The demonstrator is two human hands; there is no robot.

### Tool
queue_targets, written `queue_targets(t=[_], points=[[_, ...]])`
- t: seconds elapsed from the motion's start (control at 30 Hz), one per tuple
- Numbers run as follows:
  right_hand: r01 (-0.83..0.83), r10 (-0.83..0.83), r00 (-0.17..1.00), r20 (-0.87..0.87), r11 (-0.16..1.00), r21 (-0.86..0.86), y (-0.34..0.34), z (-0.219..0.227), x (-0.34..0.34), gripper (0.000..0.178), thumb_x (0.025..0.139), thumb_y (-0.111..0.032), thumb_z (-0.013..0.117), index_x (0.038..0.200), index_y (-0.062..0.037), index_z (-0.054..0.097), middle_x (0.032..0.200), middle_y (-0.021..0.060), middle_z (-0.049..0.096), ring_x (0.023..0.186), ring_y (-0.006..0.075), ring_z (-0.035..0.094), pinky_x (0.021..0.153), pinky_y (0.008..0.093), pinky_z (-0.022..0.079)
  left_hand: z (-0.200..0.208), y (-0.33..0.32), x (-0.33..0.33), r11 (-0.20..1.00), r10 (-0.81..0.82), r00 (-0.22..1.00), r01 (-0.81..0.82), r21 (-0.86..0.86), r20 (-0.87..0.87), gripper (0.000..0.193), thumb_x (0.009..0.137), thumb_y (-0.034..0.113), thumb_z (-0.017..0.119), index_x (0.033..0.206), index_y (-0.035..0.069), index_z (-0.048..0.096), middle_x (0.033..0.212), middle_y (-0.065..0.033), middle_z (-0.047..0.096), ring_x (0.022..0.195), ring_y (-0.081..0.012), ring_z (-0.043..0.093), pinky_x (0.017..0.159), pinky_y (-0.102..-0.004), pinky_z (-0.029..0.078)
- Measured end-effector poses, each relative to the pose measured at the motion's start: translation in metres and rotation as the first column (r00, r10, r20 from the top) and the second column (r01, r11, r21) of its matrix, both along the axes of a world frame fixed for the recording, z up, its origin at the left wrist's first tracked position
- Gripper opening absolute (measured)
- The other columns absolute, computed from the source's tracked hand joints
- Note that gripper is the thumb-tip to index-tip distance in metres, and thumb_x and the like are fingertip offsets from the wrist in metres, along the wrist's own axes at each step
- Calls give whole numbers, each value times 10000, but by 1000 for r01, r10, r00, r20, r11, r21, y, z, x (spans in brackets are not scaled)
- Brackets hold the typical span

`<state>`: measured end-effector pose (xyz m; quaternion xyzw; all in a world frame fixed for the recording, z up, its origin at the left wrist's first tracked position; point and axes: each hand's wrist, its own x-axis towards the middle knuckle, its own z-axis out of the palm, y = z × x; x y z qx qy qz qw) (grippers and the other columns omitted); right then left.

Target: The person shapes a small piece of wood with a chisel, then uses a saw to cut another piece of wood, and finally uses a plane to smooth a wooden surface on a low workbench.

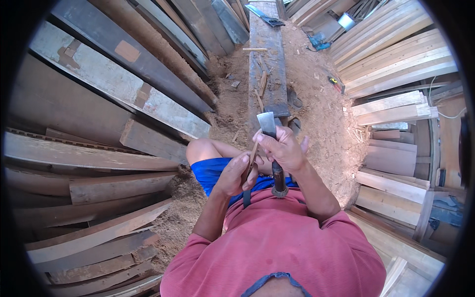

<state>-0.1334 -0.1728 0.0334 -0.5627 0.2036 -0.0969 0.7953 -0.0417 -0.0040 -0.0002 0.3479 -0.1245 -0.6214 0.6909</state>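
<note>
My right hand [286, 151] is closed around a chisel [267, 123] just below its broad metal blade. The blade points away from me, and the dark handle runs back toward my shirt, ending in a metal-ringed butt. My left hand [234, 176] grips a thin strip of wood [254, 154] between thumb and fingers. The strip's upper end lies right beside the fingers of my right hand, near the chisel. Both hands are above my lap, close to the near end of a long wooden bench [268, 37].
A hand saw [267, 17] lies at the bench's far end, with wood slivers [262, 83] nearer. Boards [163, 101] lean along the left; stacked planks [383, 44] line the right. A blue power tool [319, 42] and yellow tape measure [333, 80] rest on the sawdust-covered floor [316, 114].
</note>
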Motion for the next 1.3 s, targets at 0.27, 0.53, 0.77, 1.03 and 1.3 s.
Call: queue_targets(t=[0.27,0.53,0.77,1.03,1.3], points=[[384,-432,901,-31,763,520,20,7,12,251,1032,-204,463,1217,-42,515,909,74,642,578,73,559,518,213,490,0,-11,16,977,158,986,-164,134,54,308,1056,353,427,1004,67,530,633,-28,543,462,-115,487,423,-235,399],[-38,25,999,28,772,635,76,31,9,125,1028,-182,434,1071,-79,489,725,-13,465,506,54,401,481,252,432,14,-8,28,911,231,815,-373,176,532,262,1070,210,376,972,48,558,822,23,525,778,-49,480,685,-231,436],[57,-128,981,142,904,425,51,70,-26,158,1044,-210,429,1079,-67,488,692,-8,448,521,55,425,458,244,423,-4,62,-13,948,-30,694,-208,240,719,311,1056,276,444,867,54,552,646,-25,498,531,-112,459,516,-275,405],[-42,42,999,16,717,695,61,32,15,121,1021,-197,453,1052,-89,498,723,-28,456,518,45,396,491,246,412,-4,-8,26,914,344,845,-402,62,409,258,1075,245,395,954,68,539,753,19,517,660,-52,462,594,-224,410],[-64,79,997,5,770,635,75,46,-9,144,1017,-225,465,1044,-86,485,702,-30,436,478,38,367,460,247,396,26,9,21,956,107,515,-288,54,851,288,1059,208,387,943,25,578,733,-25,543,647,-98,482,582,-282,413]])
